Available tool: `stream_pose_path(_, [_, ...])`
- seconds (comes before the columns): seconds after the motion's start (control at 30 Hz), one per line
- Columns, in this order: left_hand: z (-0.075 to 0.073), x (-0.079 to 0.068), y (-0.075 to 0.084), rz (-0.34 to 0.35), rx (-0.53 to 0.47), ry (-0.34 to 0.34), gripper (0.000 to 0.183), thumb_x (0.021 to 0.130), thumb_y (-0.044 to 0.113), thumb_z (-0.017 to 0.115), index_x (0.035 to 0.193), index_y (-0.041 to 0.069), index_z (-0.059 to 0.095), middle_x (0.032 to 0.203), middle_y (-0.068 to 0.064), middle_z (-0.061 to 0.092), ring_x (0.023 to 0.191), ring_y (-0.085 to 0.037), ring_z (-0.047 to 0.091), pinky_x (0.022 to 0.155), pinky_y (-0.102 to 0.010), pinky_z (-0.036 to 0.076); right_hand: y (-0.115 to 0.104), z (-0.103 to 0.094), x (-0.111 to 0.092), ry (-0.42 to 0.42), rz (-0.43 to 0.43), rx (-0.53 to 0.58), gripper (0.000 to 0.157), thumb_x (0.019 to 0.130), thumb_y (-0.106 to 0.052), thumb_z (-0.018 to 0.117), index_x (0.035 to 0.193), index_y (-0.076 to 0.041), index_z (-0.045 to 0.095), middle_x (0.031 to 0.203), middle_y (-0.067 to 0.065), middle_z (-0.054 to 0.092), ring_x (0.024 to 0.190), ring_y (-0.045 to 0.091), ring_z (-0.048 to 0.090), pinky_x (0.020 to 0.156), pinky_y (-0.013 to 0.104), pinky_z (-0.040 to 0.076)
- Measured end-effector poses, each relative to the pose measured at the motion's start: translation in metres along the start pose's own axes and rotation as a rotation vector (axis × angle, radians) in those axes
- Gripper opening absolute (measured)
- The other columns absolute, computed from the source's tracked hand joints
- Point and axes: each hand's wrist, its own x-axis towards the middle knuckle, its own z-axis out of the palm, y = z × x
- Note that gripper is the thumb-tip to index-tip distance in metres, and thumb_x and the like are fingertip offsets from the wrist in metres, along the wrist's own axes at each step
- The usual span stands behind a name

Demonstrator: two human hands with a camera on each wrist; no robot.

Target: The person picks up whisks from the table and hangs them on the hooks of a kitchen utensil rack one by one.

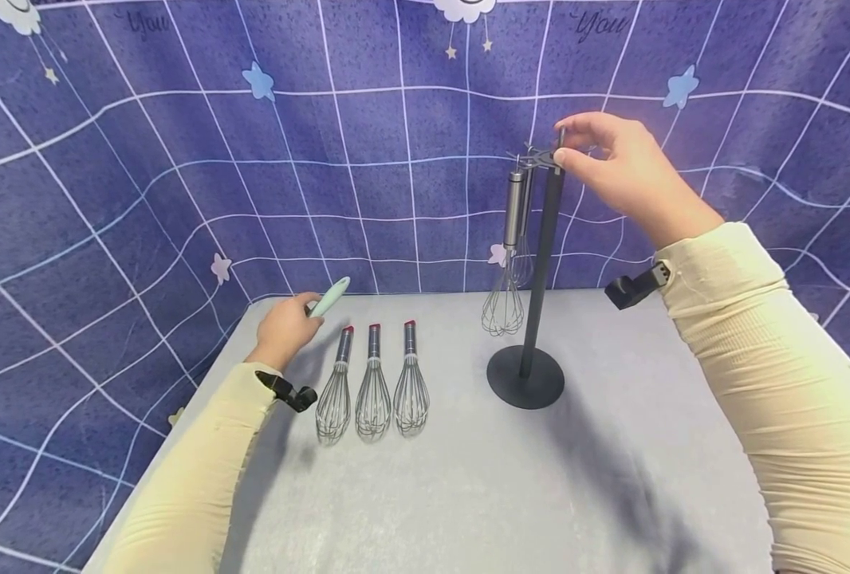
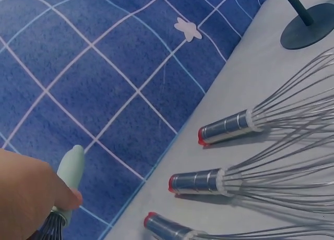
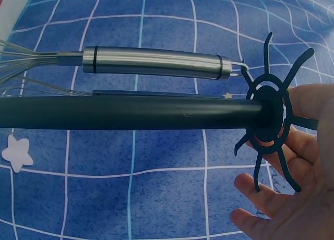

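My left hand [image 1: 285,327] grips a whisk by its mint-green handle [image 1: 332,296], above the table's far left. Its dark wires [image 2: 52,227] show only partly in the left wrist view. At the top of a black stand [image 1: 542,263], my right hand [image 1: 611,159] pinches the hook ring [image 3: 286,112] between thumb and finger, while other fingers spread loosely. From the ring's left side hangs a steel whisk [image 1: 513,211]. Behind it hangs a second one [image 3: 156,93], mostly hidden by the post in the right wrist view.
Three whisks with silver handles and red ends, the left [image 1: 344,347], middle [image 1: 374,343] and right [image 1: 410,339], lie side by side on the grey table [image 1: 454,494]. The stand's round base [image 1: 525,391] is right of them. A blue gridded curtain [image 1: 367,191] hangs behind.
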Motion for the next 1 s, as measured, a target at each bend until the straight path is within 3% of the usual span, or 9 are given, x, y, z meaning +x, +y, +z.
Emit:
stream_pose_path(0.33, [-0.012, 0.003, 0.021, 0.06, 0.004, 0.059, 0.043, 0.09, 0.023, 0.071, 0.133, 0.018, 0.065, 0.1, -0.011, 0.073, 0.084, -0.034, 0.067, 0.062, -0.05, 0.051, 0.001, 0.0, 0.0, 0.004, 0.002, -0.004, 0.047, 0.1, -0.031, 0.059, 0.143, -0.014, 0.056, 0.139, 0.019, 0.059, 0.135, 0.034, 0.049, 0.116, 0.051, 0.031])
stream_pose_path(0.57, [-0.019, 0.003, 0.037, 0.057, 0.003, 0.057, 0.042, 0.092, 0.025, 0.069, 0.134, 0.023, 0.064, 0.107, -0.008, 0.073, 0.086, -0.031, 0.067, 0.06, -0.047, 0.05, 0.001, 0.0, -0.001, 0.005, -0.004, -0.003, 0.047, 0.1, -0.03, 0.059, 0.144, -0.013, 0.055, 0.139, 0.02, 0.059, 0.134, 0.036, 0.049, 0.115, 0.052, 0.032])
stream_pose_path(0.87, [-0.031, -0.001, 0.064, 0.139, -0.043, 0.096, 0.044, 0.092, 0.024, 0.071, 0.135, 0.026, 0.064, 0.114, -0.008, 0.072, 0.092, -0.032, 0.067, 0.069, -0.051, 0.051, -0.001, 0.0, 0.0, -0.001, -0.004, -0.02, 0.047, 0.1, -0.031, 0.059, 0.143, -0.013, 0.055, 0.139, 0.02, 0.059, 0.133, 0.038, 0.05, 0.114, 0.054, 0.034])
stream_pose_path(1.0, [-0.037, -0.004, 0.076, 0.153, -0.046, 0.102, 0.044, 0.092, 0.026, 0.071, 0.135, 0.027, 0.064, 0.113, -0.005, 0.072, 0.09, -0.03, 0.066, 0.066, -0.051, 0.051, -0.001, 0.0, 0.0, -0.003, -0.001, -0.025, 0.047, 0.1, -0.032, 0.058, 0.144, -0.012, 0.055, 0.139, 0.02, 0.059, 0.132, 0.038, 0.05, 0.113, 0.054, 0.034])
